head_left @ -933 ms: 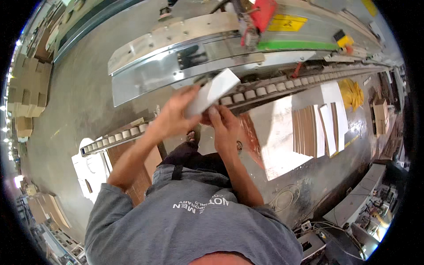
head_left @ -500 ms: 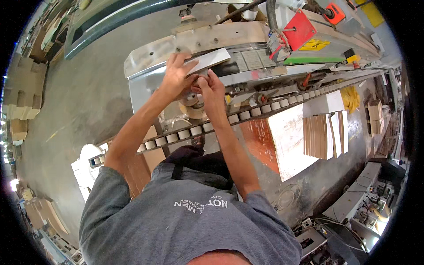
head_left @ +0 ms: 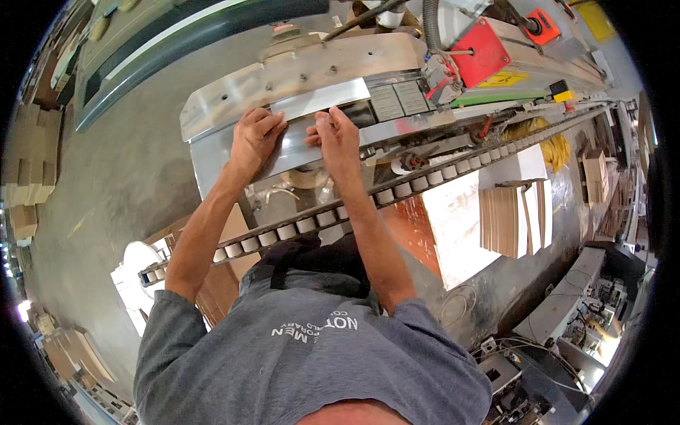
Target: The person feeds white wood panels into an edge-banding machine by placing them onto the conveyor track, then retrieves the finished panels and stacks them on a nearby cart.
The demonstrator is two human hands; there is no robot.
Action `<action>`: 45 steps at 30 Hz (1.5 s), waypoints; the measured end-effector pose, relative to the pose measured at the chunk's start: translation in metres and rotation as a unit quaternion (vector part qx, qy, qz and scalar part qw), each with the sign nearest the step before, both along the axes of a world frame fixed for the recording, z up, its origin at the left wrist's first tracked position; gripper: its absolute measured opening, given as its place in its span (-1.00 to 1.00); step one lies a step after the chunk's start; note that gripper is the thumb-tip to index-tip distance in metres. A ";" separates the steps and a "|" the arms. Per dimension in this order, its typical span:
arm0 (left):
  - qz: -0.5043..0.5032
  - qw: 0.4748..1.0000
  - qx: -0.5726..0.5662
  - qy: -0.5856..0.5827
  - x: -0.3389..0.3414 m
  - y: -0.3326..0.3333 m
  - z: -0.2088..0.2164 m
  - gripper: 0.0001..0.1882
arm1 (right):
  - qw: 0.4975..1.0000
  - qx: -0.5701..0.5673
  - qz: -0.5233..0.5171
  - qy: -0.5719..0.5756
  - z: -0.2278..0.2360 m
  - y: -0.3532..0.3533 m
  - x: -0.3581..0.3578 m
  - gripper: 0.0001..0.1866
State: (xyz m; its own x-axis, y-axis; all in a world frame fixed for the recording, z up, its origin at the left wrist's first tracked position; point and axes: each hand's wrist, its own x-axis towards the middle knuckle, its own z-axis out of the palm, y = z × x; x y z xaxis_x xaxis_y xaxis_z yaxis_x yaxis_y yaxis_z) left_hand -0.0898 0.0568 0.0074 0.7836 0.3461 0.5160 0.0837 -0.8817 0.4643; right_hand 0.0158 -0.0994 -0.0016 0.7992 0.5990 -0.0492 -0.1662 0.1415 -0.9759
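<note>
A white strip (head_left: 322, 97) lies along the grey metal bed of the machine (head_left: 223, 152), below a pale metal guide rail (head_left: 312, 64). My left hand (head_left: 256, 138) is at the strip's left end, its fingers bent and pressed together over the bed. Whatever they pinch is too small to make out. Just under the strip's right half, beside a dark roller-like part, is my right hand (head_left: 334, 138). Its thumb and fingers are drawn together, and I cannot see what is between them. The two hands are apart.
A conveyor rail with white rollers (head_left: 304, 224) runs between my body and the machine. Right of me, a white-topped stand (head_left: 460, 234) carries stacked cardboard pieces (head_left: 503, 219). A red plate (head_left: 482, 51) and a hose (head_left: 431, 25) stand at the machine's upper right.
My hands were close together below the white strip and have separated. The left moved left and down; the right stayed near the strip. The view has shifted slightly.
</note>
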 end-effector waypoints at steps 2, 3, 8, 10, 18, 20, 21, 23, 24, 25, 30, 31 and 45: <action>0.005 1.000 -0.009 0.012 0.011 -0.010 0.002 -0.83 | 1.000 -0.015 -0.002 -0.009 0.002 -0.006 0.014 -0.73; 0.013 1.000 -0.014 0.021 0.017 -0.015 0.005 -0.84 | 0.999 -0.027 -0.001 -0.022 0.003 -0.009 0.022 -0.75; -0.005 1.000 0.003 -0.004 0.055 -0.033 -0.001 -0.86 | 0.998 -0.036 -0.031 -0.038 0.000 -0.027 0.056 -0.78; 0.001 1.000 0.009 0.001 0.068 -0.042 -0.002 -0.86 | 0.998 -0.045 -0.021 -0.027 -0.002 -0.034 0.068 -0.79; -0.022 0.999 0.026 -0.026 0.132 -0.081 -0.001 -0.84 | 0.992 -0.072 -0.060 -0.078 -0.011 -0.069 0.129 -0.76; -0.041 0.998 0.031 -0.032 0.156 -0.091 -0.007 -0.85 | 0.995 -0.067 -0.035 -0.065 -0.013 -0.083 0.139 -0.72; -0.062 0.997 0.033 -0.045 0.171 -0.096 -0.011 -0.86 | 0.993 -0.054 -0.050 -0.091 -0.009 -0.094 0.141 -0.73; -0.079 0.994 0.062 -0.046 0.185 -0.097 -0.014 -0.89 | 0.988 -0.002 -0.051 -0.146 0.001 -0.120 0.138 -0.79; -0.093 0.991 0.082 -0.051 0.196 -0.105 -0.019 -0.91 | 0.973 -0.074 -0.072 -0.204 0.008 -0.134 0.132 -0.81; -0.084 0.995 0.062 -0.003 0.204 -0.128 0.009 -0.91 | 0.964 -0.068 -0.113 -0.229 0.012 -0.149 0.122 -0.73; -0.004 0.999 0.051 -0.009 0.234 -0.112 -0.027 -0.71 | 0.940 -0.122 -0.126 -0.293 0.048 -0.241 0.101 -0.66; 0.004 0.999 0.025 -0.019 0.237 -0.119 -0.022 -0.72 | 0.913 -0.159 -0.158 -0.342 0.057 -0.269 0.104 -0.64; -0.008 0.977 -0.211 -0.001 0.123 -0.195 0.026 -0.75 | 0.625 -0.649 -0.127 -0.416 0.084 -0.473 0.177 -0.44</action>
